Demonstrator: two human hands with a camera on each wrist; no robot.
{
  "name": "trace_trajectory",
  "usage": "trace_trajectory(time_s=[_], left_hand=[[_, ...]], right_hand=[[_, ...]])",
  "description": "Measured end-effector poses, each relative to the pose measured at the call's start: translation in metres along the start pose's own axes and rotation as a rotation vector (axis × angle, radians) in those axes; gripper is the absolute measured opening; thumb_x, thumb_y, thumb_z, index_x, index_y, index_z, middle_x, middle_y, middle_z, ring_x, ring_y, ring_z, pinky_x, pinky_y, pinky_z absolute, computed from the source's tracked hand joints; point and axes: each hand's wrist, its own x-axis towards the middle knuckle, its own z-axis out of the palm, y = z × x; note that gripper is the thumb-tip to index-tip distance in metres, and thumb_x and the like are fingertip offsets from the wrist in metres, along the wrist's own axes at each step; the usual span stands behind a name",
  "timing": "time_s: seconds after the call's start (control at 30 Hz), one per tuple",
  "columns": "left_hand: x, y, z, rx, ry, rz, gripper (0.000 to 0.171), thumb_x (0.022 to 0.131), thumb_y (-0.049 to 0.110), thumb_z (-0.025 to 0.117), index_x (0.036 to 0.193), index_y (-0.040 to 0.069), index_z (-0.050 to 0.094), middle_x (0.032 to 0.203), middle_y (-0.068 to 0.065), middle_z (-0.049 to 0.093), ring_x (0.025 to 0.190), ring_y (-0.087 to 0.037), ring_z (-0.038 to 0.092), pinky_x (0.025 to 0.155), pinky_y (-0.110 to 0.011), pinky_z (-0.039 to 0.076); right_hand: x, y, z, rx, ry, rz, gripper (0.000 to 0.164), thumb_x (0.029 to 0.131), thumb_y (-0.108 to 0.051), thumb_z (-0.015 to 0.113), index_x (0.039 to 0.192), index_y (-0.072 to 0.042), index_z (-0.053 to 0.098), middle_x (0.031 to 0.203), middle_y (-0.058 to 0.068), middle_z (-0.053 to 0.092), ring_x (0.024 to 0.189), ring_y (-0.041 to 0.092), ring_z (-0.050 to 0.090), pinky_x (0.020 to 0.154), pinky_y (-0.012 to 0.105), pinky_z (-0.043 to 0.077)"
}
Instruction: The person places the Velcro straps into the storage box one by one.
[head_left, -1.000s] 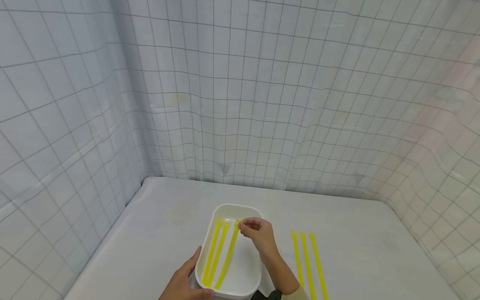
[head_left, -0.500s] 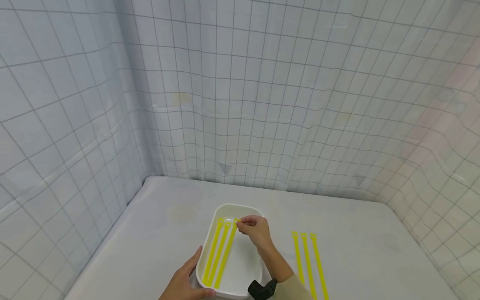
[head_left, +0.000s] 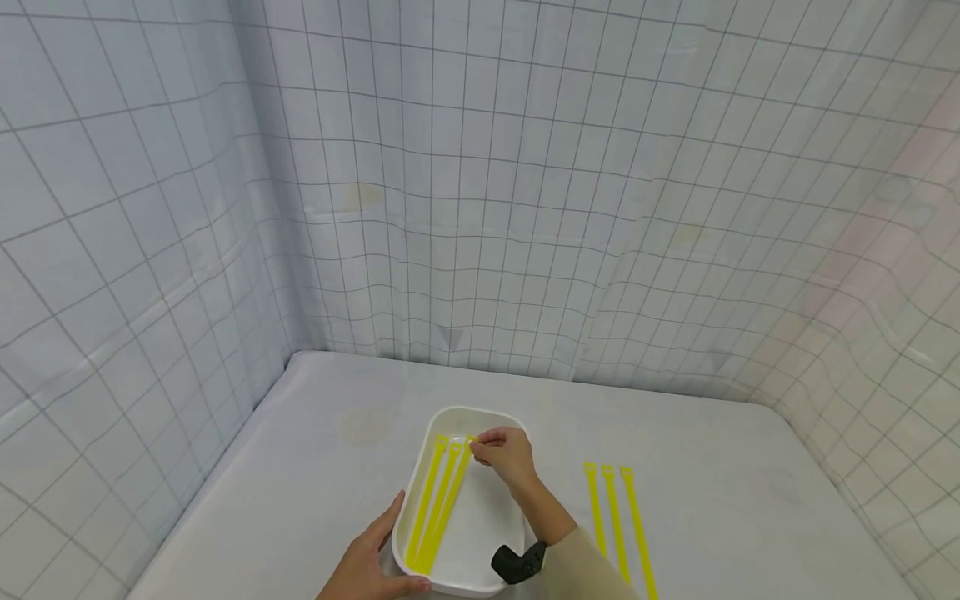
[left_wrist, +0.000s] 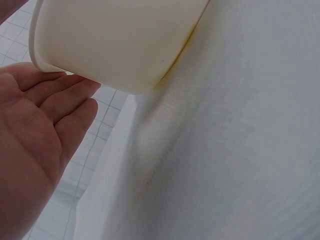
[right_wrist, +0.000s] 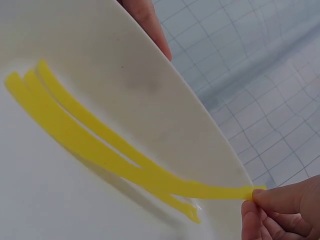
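A white plastic tray [head_left: 489, 533] stands on the white tabletop. My left hand [head_left: 367, 562] rests against its near left corner, the thumb by the front rim and the other fingers along the left side. In the left wrist view, these fingers [left_wrist: 67, 97] lie fairly straight against the rim. Inside the tray, two yellow straps [head_left: 426, 498] with square loop ends lie side by side. My right hand [head_left: 510, 458] pinches the loop end of a third yellow strap [right_wrist: 215, 191]. That end is raised; the strap's tail overlaps or touches its neighbour.
Right of the tray, three more yellow straps [head_left: 615, 521] lie in a row on the table [head_left: 720, 500]. White grid-patterned curtains [head_left: 480, 183] enclose the back and sides. A black wrist device [head_left: 517, 564] sits at the right cuff, above the tray's near right edge.
My right hand has shifted slightly left and away from me. The pinched strap's tail has swung left and now meets the middle strap. The left hand keeps its place.
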Motion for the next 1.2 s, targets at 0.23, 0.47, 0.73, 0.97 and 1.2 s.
trace_trajectory(time_s=[0.23, 0.47, 0.73, 0.97, 1.2], left_hand=[[-0.001, -0.001, 0.001, -0.012, -0.004, 0.014, 0.112, 0.061, 0.036, 0.085, 0.145, 0.001, 0.020, 0.143, -0.021, 0.032, 0.126, -0.040, 0.033, 0.096, -0.058, 0.032], [-0.002, -0.001, 0.002, -0.037, -0.015, 0.011, 0.112, 0.061, 0.036, 0.084, 0.145, 0.001, 0.019, 0.143, -0.022, 0.032, 0.125, -0.040, 0.035, 0.095, -0.058, 0.033], [0.000, 0.000, 0.003, -0.001, 0.011, -0.008, 0.114, 0.058, 0.038, 0.085, 0.145, 0.003, 0.021, 0.143, -0.019, 0.032, 0.127, -0.040, 0.032, 0.097, -0.059, 0.030], [0.001, 0.002, 0.001, 0.043, 0.037, -0.012, 0.117, 0.054, 0.040, 0.087, 0.145, 0.004, 0.022, 0.143, -0.017, 0.033, 0.127, -0.039, 0.033, 0.097, -0.061, 0.028], [0.001, 0.002, 0.000, 0.032, 0.038, -0.012, 0.119, 0.053, 0.041, 0.087, 0.146, 0.005, 0.022, 0.144, -0.016, 0.033, 0.127, -0.039, 0.033, 0.096, -0.061, 0.028]], right_hand=[[0.005, 0.004, 0.004, -0.044, -0.007, 0.042, 0.011, 0.077, 0.003, 0.070, 0.082, 0.009, 0.062, 0.070, 0.009, 0.062, 0.061, 0.016, 0.062, 0.061, 0.028, 0.055], [0.008, 0.011, 0.007, -0.097, 0.012, 0.060, 0.009, 0.076, 0.003, 0.070, 0.078, 0.007, 0.062, 0.066, 0.006, 0.061, 0.057, 0.013, 0.059, 0.058, 0.027, 0.054], [0.010, 0.011, 0.009, -0.160, 0.033, 0.041, 0.008, 0.076, 0.005, 0.069, 0.076, 0.006, 0.061, 0.064, 0.006, 0.059, 0.056, 0.012, 0.057, 0.054, 0.026, 0.052], [0.012, 0.010, 0.012, -0.193, 0.045, 0.026, 0.010, 0.074, 0.005, 0.069, 0.075, 0.006, 0.060, 0.063, 0.005, 0.058, 0.055, 0.012, 0.055, 0.052, 0.024, 0.051], [0.012, 0.008, 0.014, -0.211, 0.056, 0.035, 0.008, 0.074, 0.007, 0.068, 0.075, 0.007, 0.060, 0.062, 0.005, 0.058, 0.055, 0.012, 0.054, 0.052, 0.024, 0.050]])
